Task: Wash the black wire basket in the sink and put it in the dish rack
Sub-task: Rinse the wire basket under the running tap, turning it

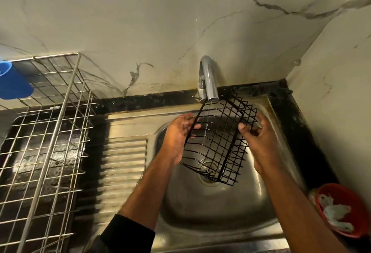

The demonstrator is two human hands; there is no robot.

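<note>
Now rinsing: wire basket point(218, 142) tilted under tap point(208, 80), over sink point(200, 212) drain. Left hand point(178, 136) and right hand point(259, 138) each closed on a side. Best turned slowly beneath tap, wetting every wire.

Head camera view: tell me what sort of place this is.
Most likely a home kitchen, at the washing-up corner. A steel sink with a ribbed drainer sits under a running tap, a wire dish rack stands beside it, and marble-patterned wall panels rise behind.
</note>
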